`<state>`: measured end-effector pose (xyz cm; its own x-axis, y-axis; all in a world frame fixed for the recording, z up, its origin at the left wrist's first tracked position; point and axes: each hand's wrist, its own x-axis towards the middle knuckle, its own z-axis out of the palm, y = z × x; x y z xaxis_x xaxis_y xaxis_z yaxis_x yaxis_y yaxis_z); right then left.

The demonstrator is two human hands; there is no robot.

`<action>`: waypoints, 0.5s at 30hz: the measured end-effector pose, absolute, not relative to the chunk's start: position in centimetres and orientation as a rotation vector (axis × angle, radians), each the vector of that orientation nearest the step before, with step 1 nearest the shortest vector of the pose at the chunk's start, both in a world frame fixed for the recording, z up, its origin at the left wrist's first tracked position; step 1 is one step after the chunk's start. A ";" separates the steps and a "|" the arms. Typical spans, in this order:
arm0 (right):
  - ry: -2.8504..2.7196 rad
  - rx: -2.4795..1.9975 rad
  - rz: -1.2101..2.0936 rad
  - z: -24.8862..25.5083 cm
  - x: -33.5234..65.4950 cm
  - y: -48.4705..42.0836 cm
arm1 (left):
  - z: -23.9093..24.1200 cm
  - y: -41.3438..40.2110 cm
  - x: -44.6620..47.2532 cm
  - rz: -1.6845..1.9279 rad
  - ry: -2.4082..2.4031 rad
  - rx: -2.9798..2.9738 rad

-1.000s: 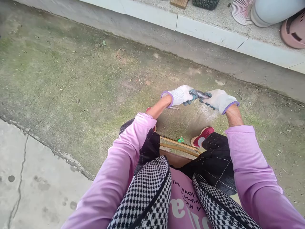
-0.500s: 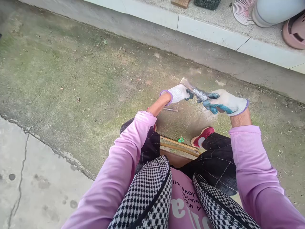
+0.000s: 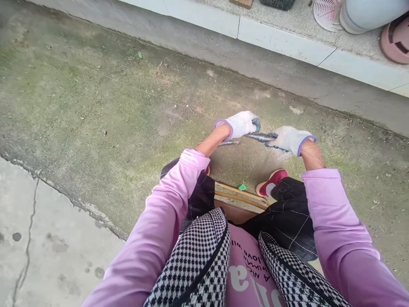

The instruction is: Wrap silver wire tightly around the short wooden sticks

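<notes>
Both my hands wear white knit gloves with blue-green palms and purple cuffs. My left hand (image 3: 240, 124) is closed round one end of a grey, ribbed metal rod (image 3: 257, 137). My right hand (image 3: 288, 139) is closed round its other end, so only a short stretch of the rod shows between the gloves. I hold it nearly level above bare ground, in front of my knees. A second thin rod (image 3: 228, 143) lies on the ground just below my left wrist.
I sit on a low wooden stool (image 3: 240, 197), red shoes (image 3: 272, 181) on dusty, mossy concrete. A small green scrap (image 3: 242, 187) lies between my feet. A raised white kerb (image 3: 281, 42) runs across the back with a pale tub (image 3: 370, 13), pink items and a fan grille.
Half a second ago the rod was tilted up to the left and my right palm faced up. Now the rod is level and lower, and both hands have turned knuckles-up and closer together.
</notes>
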<state>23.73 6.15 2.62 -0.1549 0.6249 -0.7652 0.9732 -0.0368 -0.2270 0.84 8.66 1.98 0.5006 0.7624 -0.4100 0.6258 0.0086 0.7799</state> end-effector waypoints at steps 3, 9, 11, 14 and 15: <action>1.896 1.725 -0.907 2.8 24.1 6.9 | 2.5 8.1 1.5 0.151 1.184 1.651; 1.825 2.022 -1.132 2.9 24.7 7.2 | 2.7 7.8 1.7 0.242 1.124 1.540; 1.798 2.105 -1.244 2.8 24.7 7.0 | 2.2 7.8 1.6 0.267 1.079 1.543; 1.761 2.212 -1.489 2.6 24.6 6.6 | 1.3 8.0 1.5 0.244 1.074 1.545; 1.752 2.240 -1.598 2.6 24.5 6.5 | 1.2 8.0 1.4 0.230 1.080 1.528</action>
<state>24.54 6.46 2.63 -0.0532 0.7937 -0.6060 0.6760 -0.4180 -0.6068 1.42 8.03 1.17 0.5511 0.7240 -0.4148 0.4916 0.1200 0.8625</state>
